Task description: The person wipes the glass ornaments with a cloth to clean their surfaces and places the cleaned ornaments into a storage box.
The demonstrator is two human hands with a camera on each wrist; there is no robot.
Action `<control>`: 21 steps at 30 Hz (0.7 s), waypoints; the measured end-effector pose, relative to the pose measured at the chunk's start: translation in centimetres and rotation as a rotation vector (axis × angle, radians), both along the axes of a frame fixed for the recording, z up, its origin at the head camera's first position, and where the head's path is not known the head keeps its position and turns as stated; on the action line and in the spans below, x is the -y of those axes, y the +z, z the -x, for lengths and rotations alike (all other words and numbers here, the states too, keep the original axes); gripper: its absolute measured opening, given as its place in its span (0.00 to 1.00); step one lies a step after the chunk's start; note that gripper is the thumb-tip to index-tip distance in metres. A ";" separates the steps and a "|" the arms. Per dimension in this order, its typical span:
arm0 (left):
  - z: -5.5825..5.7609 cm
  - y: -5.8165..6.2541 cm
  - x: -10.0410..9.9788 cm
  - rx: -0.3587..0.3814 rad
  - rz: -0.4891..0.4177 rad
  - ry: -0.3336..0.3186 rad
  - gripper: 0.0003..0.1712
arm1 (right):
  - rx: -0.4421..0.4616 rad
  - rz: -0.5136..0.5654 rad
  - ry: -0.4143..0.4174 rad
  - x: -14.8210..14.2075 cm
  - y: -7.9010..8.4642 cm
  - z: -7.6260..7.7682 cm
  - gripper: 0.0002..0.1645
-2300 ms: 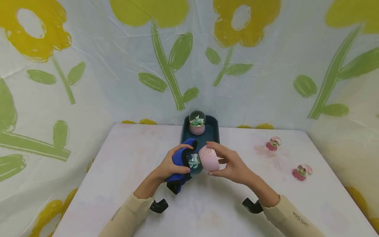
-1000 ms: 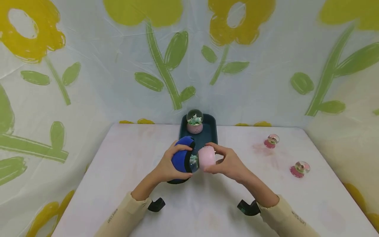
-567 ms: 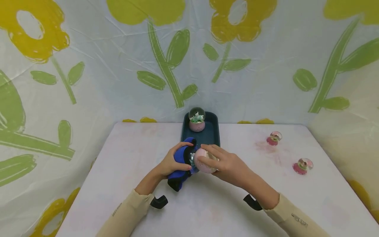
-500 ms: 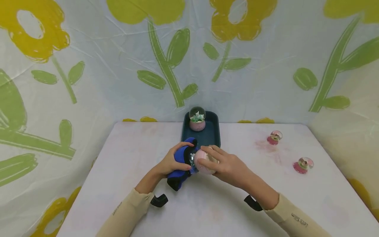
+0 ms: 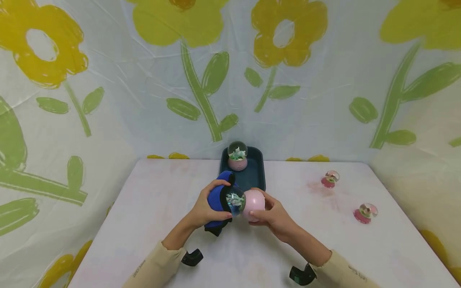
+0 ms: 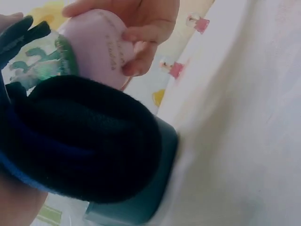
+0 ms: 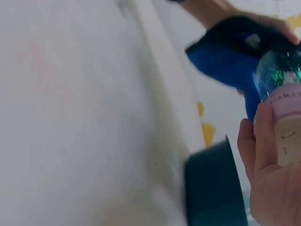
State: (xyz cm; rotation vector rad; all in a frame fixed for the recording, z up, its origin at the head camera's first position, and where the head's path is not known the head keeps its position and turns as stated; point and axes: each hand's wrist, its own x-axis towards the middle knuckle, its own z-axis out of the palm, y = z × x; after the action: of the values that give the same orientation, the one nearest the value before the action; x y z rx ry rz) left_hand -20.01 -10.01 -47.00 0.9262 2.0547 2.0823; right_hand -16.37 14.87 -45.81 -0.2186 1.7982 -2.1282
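A snow globe with a pink base [image 5: 254,202] is held sideways above the near end of the dark teal tray [image 5: 263,180]. My right hand [image 5: 276,219] grips the base, thumb on the near side. My left hand [image 5: 199,210] grips a blue cloth [image 5: 216,199] with black edging, wrapped against the glass ball [image 5: 235,200]. Green and white figures show inside the ball. Gold lettering runs along the base [image 6: 101,49] in the left wrist view. From the right wrist, the base's pale underside [image 7: 289,136] is visible.
Another pink snow globe [image 5: 237,157] stands upright at the tray's far end. On the table's right side are two small pink-based clear ornaments [image 5: 330,179]. Black curved pieces [image 5: 192,257] sit at both wrists. A flower-printed sheet [image 5: 151,120] hangs behind the table.
My right hand has shifted its hold and turned the snow globe, so the base's smooth pink side now faces up. The glass ball shows more beside the cloth than half a second ago.
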 end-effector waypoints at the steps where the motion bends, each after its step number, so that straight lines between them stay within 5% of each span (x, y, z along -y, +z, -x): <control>1: -0.1 -0.2 -0.1 -0.013 -0.003 0.007 0.43 | 0.049 0.032 0.008 0.1 -0.1 -0.3 0.39; 7: -0.2 -0.6 -0.3 -0.136 -0.007 0.061 0.49 | 0.241 0.132 0.064 0.3 0.2 -0.4 0.39; 12: -0.1 -0.4 -0.4 -0.179 0.029 0.072 0.50 | 0.225 0.021 0.078 -0.1 1.1 0.2 0.39; 16: 0.0 -0.5 -0.4 -0.043 0.011 0.061 0.47 | 0.016 -0.170 0.022 -0.3 1.6 0.3 0.38; 21: 0.0 -0.8 -0.4 0.227 -0.132 -0.059 0.47 | -0.417 -0.441 -0.040 -0.5 2.5 0.3 0.47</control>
State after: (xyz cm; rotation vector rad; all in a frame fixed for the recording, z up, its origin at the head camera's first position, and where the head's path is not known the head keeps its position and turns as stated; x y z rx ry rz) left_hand -20.00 -9.61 -47.82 0.7174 1.7777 2.1991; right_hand -16.70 15.38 -43.27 -0.5448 2.4700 -1.7372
